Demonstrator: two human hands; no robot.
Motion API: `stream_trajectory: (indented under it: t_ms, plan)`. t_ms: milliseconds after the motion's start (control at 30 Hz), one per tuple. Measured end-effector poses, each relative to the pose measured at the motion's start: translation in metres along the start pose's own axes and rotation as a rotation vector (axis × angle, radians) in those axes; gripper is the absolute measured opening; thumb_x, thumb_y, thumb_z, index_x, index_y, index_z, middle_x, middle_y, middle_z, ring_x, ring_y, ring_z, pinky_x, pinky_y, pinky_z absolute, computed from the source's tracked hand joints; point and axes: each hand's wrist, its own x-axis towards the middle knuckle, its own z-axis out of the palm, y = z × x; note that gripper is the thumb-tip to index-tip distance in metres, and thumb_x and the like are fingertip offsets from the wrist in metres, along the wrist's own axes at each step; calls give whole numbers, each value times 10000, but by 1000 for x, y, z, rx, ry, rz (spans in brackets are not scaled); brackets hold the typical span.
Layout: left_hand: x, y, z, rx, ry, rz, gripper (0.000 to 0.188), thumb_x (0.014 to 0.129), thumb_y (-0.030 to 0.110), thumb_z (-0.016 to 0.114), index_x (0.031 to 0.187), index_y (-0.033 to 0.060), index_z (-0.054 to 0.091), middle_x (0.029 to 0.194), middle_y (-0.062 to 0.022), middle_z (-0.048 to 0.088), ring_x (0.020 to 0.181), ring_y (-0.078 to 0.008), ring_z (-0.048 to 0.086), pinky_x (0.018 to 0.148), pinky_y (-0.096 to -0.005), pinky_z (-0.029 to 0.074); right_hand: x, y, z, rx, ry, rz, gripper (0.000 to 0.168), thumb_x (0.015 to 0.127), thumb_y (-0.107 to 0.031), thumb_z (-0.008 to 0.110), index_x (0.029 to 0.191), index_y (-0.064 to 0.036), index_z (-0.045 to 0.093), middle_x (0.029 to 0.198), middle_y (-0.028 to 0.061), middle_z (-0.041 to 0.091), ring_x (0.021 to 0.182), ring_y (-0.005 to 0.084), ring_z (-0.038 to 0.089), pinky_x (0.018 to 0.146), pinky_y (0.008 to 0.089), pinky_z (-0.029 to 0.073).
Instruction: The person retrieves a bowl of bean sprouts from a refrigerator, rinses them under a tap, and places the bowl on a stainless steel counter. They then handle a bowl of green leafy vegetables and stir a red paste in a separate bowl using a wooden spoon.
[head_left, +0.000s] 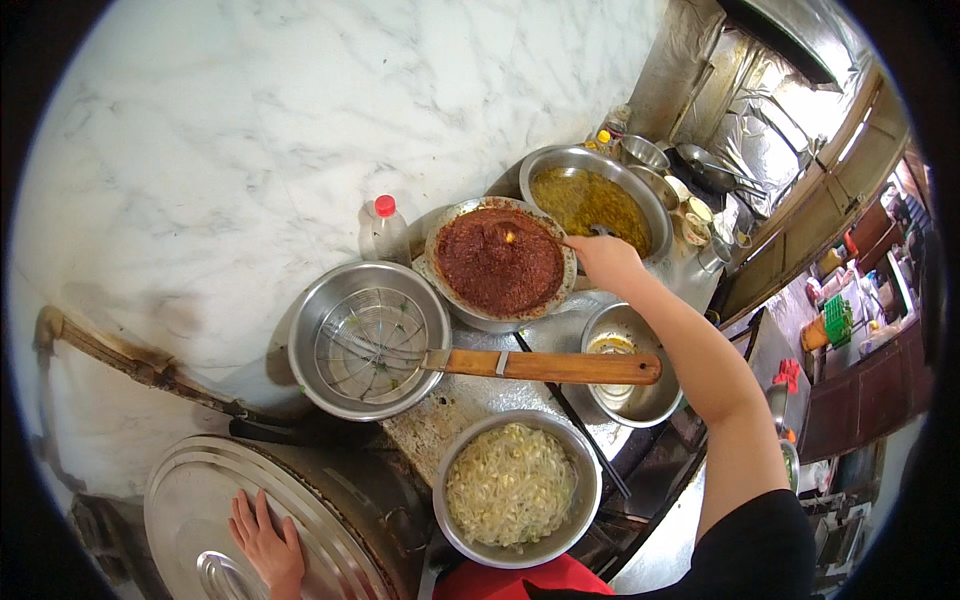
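My right hand (609, 262) is closed on the handle of a spoon, whose bowl end lies in a thick red chili paste (499, 262) in a metal basin. Flat on the large metal pot lid (187, 487) rests my left hand (270, 544), fingers spread, beside the lid's handle (219, 574). Behind the right hand stands a wide basin of yellow-brown oily liquid (589, 199) with a ladle partly in it. A wire strainer with a wooden handle (555, 366) lies across a steel basin (300, 315) and reaches over a smaller bowl (651, 405). Nearest me is a steel bowl of bean sprouts (514, 480).
A clear plastic bottle with a red cap (386, 225) stands by the marbled wall. Black chopsticks (581, 424) lie between the bowls. A pipe (135, 360) runs along the wall. Small bowls (697, 225) and a wok (705, 169) stand farther back at the right.
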Motion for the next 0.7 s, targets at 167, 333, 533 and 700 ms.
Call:
stream_trajectory:
  t_ms: [167, 333, 533, 700]
  plan:
    - [3, 3, 2, -39, -1, 13, 499, 727, 233, 479, 1196, 79, 406, 1310, -156, 285, 1228, -315, 228, 1012, -448, 141, -1, -15, 10, -42, -48, -17, 377, 765, -78, 439, 1123, -178, 503, 876, 106, 605, 811, 275, 581, 661, 365, 475]
    - [1, 0, 3, -42, 10, 15, 501, 733, 223, 483, 1205, 83, 394, 1317, -147, 282, 1228, -310, 232, 1013, -443, 144, -29, -9, -9, -21, -84, -108, 324, 789, -128, 443, 1094, -193, 529, 874, 97, 603, 806, 278, 576, 666, 375, 462]
    - [0, 1, 1, -8, 11, 11, 501, 741, 189, 482, 1222, 97, 377, 1326, -134, 276, 1230, -298, 237, 1014, -432, 149, -53, 2, -29, -11, -131, -121, 306, 792, -152, 454, 1076, -206, 554, 853, 87, 609, 792, 275, 577, 659, 372, 458]
    - [2, 4, 1, -35, -8, 1, 499, 739, 237, 475, 1202, 71, 397, 1314, -160, 280, 1228, -318, 226, 1016, -441, 132, -30, 14, -2, -149, -133, -83, 331, 775, -119, 462, 1082, -200, 553, 835, 93, 613, 789, 267, 584, 659, 359, 466]
